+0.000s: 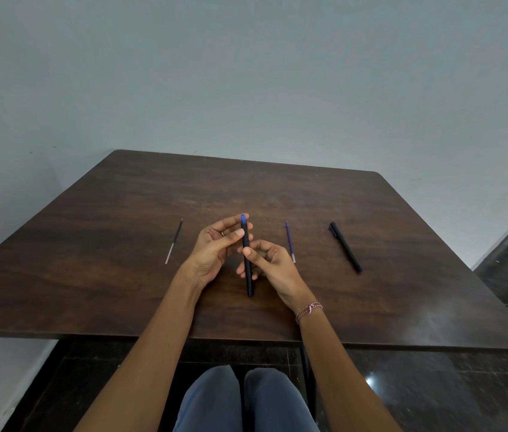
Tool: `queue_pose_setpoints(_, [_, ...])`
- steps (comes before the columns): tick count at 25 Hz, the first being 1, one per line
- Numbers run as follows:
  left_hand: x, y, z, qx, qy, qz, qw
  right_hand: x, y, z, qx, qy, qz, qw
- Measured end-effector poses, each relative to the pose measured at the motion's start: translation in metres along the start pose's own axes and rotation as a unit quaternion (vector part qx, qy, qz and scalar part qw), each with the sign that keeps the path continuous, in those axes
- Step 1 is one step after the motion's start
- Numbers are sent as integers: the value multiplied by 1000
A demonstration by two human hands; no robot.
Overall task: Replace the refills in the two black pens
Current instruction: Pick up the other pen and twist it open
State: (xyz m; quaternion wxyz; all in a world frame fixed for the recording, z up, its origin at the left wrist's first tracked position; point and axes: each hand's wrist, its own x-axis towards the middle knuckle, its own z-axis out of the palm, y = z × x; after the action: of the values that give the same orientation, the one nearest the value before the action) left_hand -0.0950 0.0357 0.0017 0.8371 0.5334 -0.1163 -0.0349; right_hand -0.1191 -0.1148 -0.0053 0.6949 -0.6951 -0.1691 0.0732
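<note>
A black pen (249, 277) with a blue tip stands nearly upright over the middle of the brown table (121, 244). My left hand (212, 249) pinches its upper part near the tip. My right hand (273, 265) grips the barrel lower down. A second black pen (345, 247) lies capped on the table to the right. Between it and my right hand lies a purple refill (290, 241). A thin dark refill (174, 241) lies to the left of my left hand.
A plain grey wall rises behind the table. The table's near edge runs just above my knees (246, 400). Dark tiled floor (449, 394) shows below and to the right.
</note>
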Motion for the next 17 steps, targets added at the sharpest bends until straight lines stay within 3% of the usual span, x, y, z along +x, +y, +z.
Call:
queue_pose_setpoints(4, [-1,-3,1,30,10,8,999,-1,-2,1,-10,-10,6,1000])
queue_pose_setpoints(10, [1,-2,-1,-8,-15,-20,1000,-2,-3,0,-4,-1,-5,1000])
queue_pose_setpoints(17, [4,-3,0,19,25,4,1000,0,-1,0,-5,-15,8,1000])
